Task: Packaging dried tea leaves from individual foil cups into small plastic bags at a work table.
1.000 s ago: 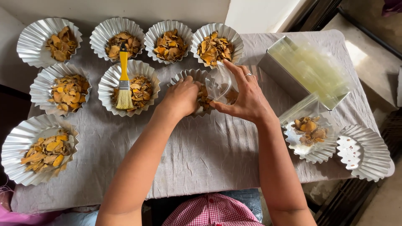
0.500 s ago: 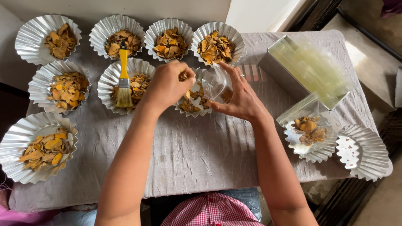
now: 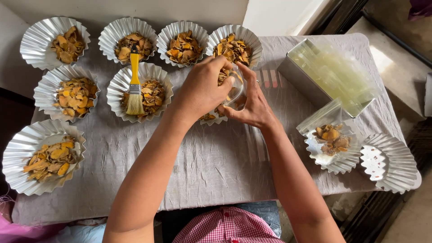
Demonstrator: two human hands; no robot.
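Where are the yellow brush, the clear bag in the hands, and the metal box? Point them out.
yellow brush (image 3: 134,67): head view, on its handle.
clear bag (image 3: 237,92): head view, on its side.
metal box (image 3: 300,80): head view, on its near wall.

1. Nine fluted foil trays holding dried orange-brown pieces are counted: four in the far row (image 3: 55,42), two in the middle row on the left (image 3: 73,92), one at the near left (image 3: 41,156), one partly hidden under the hands (image 3: 211,118), and one at the right (image 3: 332,146).
2. One empty foil tray (image 3: 388,162) is seen at the near right.
3. One yellow-handled brush (image 3: 134,81) is counted.
4. One metal box of clear bags (image 3: 330,74) is seen at the far right.
5. Two hands are counted, the left hand (image 3: 202,90) and the right hand (image 3: 252,105).
6. One grey cloth-covered table (image 3: 216,166) is seen.
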